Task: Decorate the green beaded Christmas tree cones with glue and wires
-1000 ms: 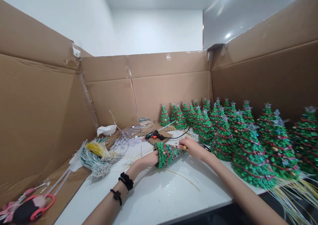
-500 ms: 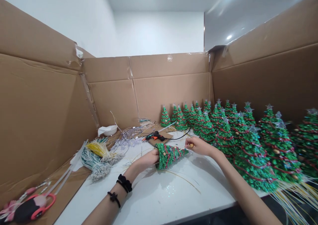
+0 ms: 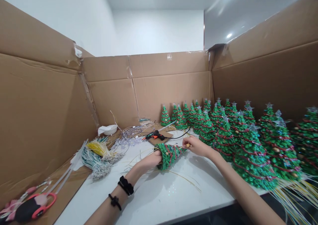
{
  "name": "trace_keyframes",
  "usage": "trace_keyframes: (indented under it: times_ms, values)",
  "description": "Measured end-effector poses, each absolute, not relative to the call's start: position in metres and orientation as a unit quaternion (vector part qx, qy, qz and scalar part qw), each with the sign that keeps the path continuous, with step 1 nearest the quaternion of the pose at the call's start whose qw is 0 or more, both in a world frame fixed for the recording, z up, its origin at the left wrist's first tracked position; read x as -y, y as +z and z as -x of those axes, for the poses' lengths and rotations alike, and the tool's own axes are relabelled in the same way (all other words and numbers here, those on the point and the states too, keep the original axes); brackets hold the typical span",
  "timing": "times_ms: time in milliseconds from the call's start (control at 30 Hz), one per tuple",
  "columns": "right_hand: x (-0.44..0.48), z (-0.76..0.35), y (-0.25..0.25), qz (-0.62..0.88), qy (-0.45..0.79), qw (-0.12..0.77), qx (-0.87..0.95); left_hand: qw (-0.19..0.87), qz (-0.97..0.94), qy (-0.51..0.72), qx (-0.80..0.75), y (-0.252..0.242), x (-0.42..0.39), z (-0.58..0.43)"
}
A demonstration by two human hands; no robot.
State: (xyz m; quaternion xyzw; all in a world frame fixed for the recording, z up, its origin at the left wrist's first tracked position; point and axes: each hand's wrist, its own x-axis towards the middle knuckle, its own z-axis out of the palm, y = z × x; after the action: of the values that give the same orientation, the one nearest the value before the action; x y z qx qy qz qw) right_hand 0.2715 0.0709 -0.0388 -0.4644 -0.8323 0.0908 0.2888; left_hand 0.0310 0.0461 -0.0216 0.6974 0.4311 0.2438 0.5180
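Note:
A small green tinsel Christmas tree [image 3: 169, 155] with red garland lies on its side above the white table, its tip pointing right. My left hand [image 3: 154, 158] reaches into its open base and holds it from there, the fingertips hidden inside. My right hand [image 3: 195, 145] is closed around what looks like an awl [image 3: 188, 145] with a short wooden handle, and its thin shaft meets the tree near the tip. Thin wires [image 3: 139, 157] stick out to the left of the base, and a few loose ones lie on the table below the tree.
Many finished-looking trees with clear stars [image 3: 253, 158] crowd the right side. A black and orange glue gun [image 3: 155, 135] lies behind my hands. Bundles of wired lights [image 3: 96, 158], a white dish [image 3: 108, 130] and red-handled scissors [image 3: 41, 206] are on the left. Cardboard walls [image 3: 171, 89] surround the table.
My right hand with the awl has shifted slightly left, closer along the tree's tip. My left hand has pushed a little right, deeper into the base, and the tree has turned slightly.

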Motion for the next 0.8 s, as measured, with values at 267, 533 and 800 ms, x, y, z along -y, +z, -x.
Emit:
trace_keyframes:
  times_ms: [267, 533, 800]
  values:
    - [-0.074, -0.273, -0.039, 0.461, 0.079, 0.295, 0.833, 0.504, -0.699, 0.312, -0.400, -0.026, -0.045, -0.034]
    - [-0.073, -0.277, -0.037, 0.467, 0.057, 0.307, 0.827, 0.459, -0.706, 0.357, -0.404, -0.034, -0.050, -0.036]
    - [-0.070, -0.262, -0.041, 0.439, 0.046, 0.323, 0.837, 0.431, -0.730, 0.349, -0.399, -0.034, -0.052, -0.033]
